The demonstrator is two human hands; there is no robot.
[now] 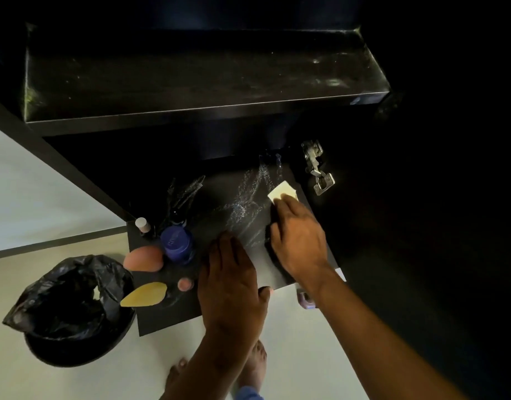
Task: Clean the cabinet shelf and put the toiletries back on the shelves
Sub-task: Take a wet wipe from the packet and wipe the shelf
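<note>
My right hand (299, 236) presses a pale yellow sponge (281, 192) flat on the lower black shelf (219, 197), near its right side, where wet streaks shine. My left hand (231, 272) lies flat on the shelf's front edge with the thumb hooked under it. Toiletries crowd the shelf's left part: a blue-capped bottle (177, 246), a pink egg-shaped sponge (144, 257), a small white-capped bottle (142, 225), a yellow teardrop-shaped piece (144, 295) and a small pink item (185, 284). The upper black shelf (190, 79) is bare and dusty.
A black bin with a black bag (72, 310) stands on the white floor at the left. A metal door hinge (317, 166) sits on the cabinet's right wall. A small purple object (306, 300) lies on the floor under my right arm. My bare feet (254, 362) are below.
</note>
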